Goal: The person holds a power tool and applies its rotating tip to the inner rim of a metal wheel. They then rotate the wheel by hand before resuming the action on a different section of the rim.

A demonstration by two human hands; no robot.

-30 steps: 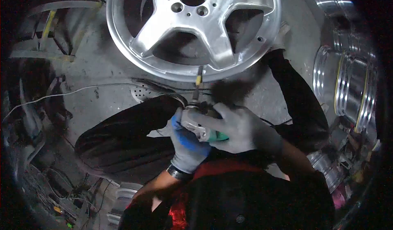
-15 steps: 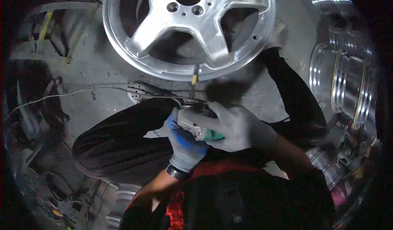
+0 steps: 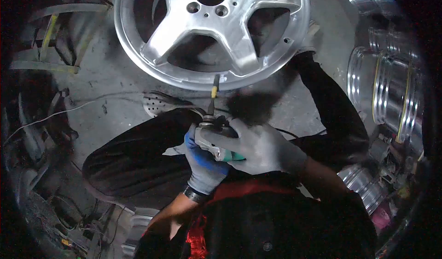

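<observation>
A polished five-spoke alloy wheel rim lies in front of me, with bolt holes round its centre. Both my gloved hands hold a grinder with a silver-grey head and a green body. My left hand, in a grey glove with blue on it, is wrapped round the left side of the grinder. From the right, my right hand closes over the body and hides part of it. A thin shaft with a yellow band extends from the head, its dark tip overlapping the rim's near lip in this view.
Several shiny wheel rims stand along the right side. A metal frame with yellow edging is at the upper left. Across the grey floor runs a thin cable. My bent legs flank the work, a perforated shoe beside the shaft.
Both hands and the grinder have shifted slightly left. The shaft's tip has moved a little left along the rim's near lip, and the rim is nearly unchanged.
</observation>
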